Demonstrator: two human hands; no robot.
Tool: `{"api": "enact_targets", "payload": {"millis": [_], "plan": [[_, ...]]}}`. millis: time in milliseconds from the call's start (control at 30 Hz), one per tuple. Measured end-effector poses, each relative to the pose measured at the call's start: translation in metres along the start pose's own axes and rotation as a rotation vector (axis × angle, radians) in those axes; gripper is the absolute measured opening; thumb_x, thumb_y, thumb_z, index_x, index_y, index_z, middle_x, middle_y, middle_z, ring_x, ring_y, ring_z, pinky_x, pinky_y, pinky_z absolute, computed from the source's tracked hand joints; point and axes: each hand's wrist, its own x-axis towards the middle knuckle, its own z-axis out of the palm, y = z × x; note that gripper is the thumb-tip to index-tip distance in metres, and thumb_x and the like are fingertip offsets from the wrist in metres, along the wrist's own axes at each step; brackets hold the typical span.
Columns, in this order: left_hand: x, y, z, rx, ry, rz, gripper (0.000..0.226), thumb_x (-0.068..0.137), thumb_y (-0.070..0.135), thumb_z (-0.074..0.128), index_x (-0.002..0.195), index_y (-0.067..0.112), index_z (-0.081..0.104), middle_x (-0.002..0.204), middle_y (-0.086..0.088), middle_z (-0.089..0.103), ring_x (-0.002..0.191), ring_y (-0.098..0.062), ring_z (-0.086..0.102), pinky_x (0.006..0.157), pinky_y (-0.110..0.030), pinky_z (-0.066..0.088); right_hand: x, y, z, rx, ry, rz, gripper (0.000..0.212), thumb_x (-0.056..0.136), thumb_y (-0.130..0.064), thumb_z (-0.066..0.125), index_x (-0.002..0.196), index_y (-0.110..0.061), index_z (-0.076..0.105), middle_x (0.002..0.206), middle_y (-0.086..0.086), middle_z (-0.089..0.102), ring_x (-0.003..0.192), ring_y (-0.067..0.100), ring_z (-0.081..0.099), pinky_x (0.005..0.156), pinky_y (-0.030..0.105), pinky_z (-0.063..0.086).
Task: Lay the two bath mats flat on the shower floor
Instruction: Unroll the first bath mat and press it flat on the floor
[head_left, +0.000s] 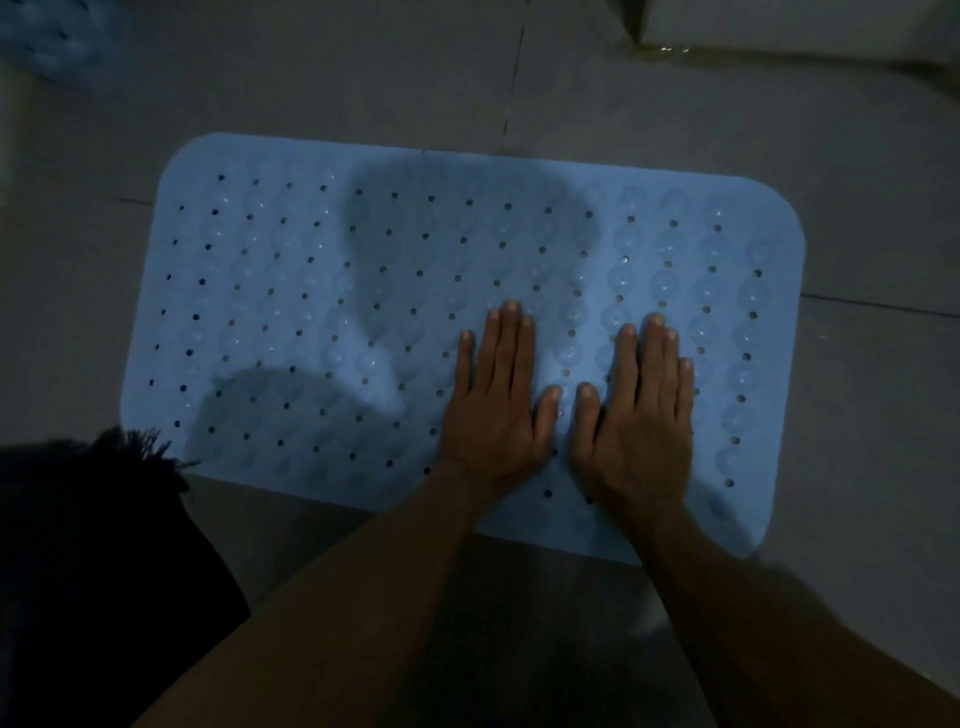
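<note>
A light blue bath mat (311, 291) with rows of small holes and round bumps lies spread out on the grey tiled floor. My left hand (496, 402) presses flat on its near right part, fingers straight and together. Beside it, my right hand (641, 410) also lies flat on the mat, palm down, thumbs nearly touching. At the top left corner of the view a second light blue mat (52, 41) shows only in part, blurred.
The grey tiled floor (857, 395) surrounds the mat, with grout lines crossing it. A pale wall base or step (779, 26) runs along the top right. Dark frayed fabric over my leg (93, 545) fills the lower left, touching the mat's near left corner.
</note>
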Motion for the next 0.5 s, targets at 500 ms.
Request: {"api": "enact_targets", "payload": {"millis": [500], "plan": [[0.0009,-0.0012,0.0037,-0.020,0.014,0.001,0.070,0.100,0.043,0.030,0.153,-0.001,0.016,0.162,-0.019,0.005,0.151,-0.029,0.000,0.120,-0.052,0.009,-0.0005,0.0008,0.0041,-0.018,0.075,-0.024,0.070,0.100,-0.039,0.045,0.157,-0.008,0.020,0.165,0.014,0.012,0.153,0.024,0.007,0.123,0.047,0.013]]}}
